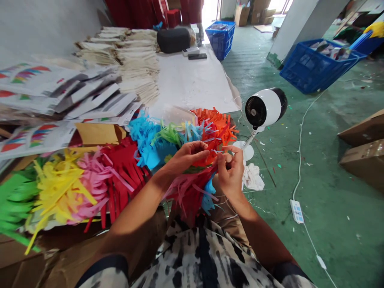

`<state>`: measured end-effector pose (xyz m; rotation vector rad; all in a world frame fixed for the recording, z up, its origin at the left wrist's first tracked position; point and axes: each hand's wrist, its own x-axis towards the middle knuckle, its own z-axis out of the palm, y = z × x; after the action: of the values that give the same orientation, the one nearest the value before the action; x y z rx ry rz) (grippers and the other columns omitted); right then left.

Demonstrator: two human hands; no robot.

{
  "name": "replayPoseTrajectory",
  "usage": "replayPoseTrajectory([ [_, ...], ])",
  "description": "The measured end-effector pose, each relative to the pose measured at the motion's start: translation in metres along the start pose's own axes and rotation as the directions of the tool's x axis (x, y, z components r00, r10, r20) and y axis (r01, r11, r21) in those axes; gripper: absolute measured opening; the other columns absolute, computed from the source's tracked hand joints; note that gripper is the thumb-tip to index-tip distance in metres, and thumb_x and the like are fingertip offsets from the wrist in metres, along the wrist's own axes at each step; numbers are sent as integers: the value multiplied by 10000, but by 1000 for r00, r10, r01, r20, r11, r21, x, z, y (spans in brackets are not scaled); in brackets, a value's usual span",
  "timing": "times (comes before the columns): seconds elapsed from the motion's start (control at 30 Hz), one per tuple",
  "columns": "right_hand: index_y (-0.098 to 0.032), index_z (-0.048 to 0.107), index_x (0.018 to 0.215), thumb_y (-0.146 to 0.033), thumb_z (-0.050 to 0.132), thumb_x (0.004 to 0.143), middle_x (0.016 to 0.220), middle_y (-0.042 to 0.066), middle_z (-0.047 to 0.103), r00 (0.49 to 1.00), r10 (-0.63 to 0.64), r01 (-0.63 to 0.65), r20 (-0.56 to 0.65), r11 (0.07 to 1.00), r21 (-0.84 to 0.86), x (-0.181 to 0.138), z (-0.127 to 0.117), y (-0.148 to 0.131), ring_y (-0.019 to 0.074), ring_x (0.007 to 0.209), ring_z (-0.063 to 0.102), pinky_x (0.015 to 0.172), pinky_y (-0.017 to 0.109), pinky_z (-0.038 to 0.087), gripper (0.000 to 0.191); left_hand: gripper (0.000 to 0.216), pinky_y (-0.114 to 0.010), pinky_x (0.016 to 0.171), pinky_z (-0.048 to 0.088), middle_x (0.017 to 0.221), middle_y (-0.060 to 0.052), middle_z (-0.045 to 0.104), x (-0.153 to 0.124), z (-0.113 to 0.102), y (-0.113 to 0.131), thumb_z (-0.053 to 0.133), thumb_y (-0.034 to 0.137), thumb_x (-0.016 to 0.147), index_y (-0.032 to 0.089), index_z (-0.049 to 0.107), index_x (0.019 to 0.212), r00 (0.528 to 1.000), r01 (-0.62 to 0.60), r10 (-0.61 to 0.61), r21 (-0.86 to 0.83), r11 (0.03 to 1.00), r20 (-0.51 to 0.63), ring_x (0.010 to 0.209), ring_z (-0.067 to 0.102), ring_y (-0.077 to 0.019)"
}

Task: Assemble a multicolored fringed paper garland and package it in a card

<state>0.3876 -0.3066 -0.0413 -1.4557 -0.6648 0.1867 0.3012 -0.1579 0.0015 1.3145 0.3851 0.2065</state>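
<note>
A heap of fringed tissue-paper pieces (168,140) in blue, green, orange, red, pink and yellow lies across the table edge and my lap. My left hand (187,157) is closed, its fingertips pinching a red-orange fringed strip (207,158). My right hand (231,170) is closed too, pinching the same strip from the other side, fingertips nearly touching the left ones. Pink and blue fringes (192,192) hang below both hands.
Stacks of printed cards (39,80) and cream paper bundles (135,60) cover the table (195,84) beyond. A small white fan (264,108) stands on the green floor to the right, with a power strip (297,211), blue crates (315,64) and cardboard boxes (363,148).
</note>
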Motion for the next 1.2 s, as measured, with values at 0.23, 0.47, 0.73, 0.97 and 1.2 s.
replayPoseTrajectory([
  [0.23, -276, 517, 1219, -421, 593, 1044, 715, -60, 653, 999, -12, 13, 33, 1000, -16, -2, -1, -1, 158, 637, 629, 645, 312, 486, 240, 336, -202, 600, 479, 777, -5, 672, 1, -2, -2, 878, 408, 825, 158, 672, 916, 998, 19, -17, -43, 999, 53, 646, 600, -81],
  [0.47, -283, 530, 1216, -452, 606, 1036, 711, -56, 648, 999, -3, 5, 34, 999, -48, 0, 0, 1, 180, 646, 633, 658, 342, 501, 257, 336, -208, 625, 484, 808, -10, 684, 1, -3, -5, 885, 403, 821, 155, 687, 932, 997, 40, -33, -99, 994, 75, 665, 618, -87],
  [0.73, -291, 506, 1221, -410, 593, 1054, 724, -65, 670, 997, -19, 14, 76, 998, 66, -2, 1, -6, 155, 659, 651, 660, 321, 501, 222, 321, -230, 666, 515, 866, -28, 710, 0, -4, -5, 892, 392, 817, 170, 699, 945, 994, 84, -70, -181, 980, 81, 711, 652, -108],
  [0.97, -285, 497, 1228, -400, 574, 1058, 730, -63, 664, 992, -29, 18, 121, 996, 90, 0, 1, -7, 149, 648, 647, 622, 309, 480, 219, 337, -225, 612, 472, 815, -16, 693, 0, -4, -6, 882, 429, 826, 169, 692, 925, 993, 85, -74, -128, 988, 92, 660, 620, -95],
  [1.2, -283, 512, 1233, -390, 582, 1060, 744, -59, 675, 994, -25, 16, 110, 997, 79, 1, 1, -3, 147, 655, 655, 627, 300, 490, 215, 309, -197, 627, 465, 818, -2, 676, 2, -4, -10, 891, 367, 829, 153, 692, 928, 994, 64, -53, -110, 992, 97, 666, 608, -77],
])
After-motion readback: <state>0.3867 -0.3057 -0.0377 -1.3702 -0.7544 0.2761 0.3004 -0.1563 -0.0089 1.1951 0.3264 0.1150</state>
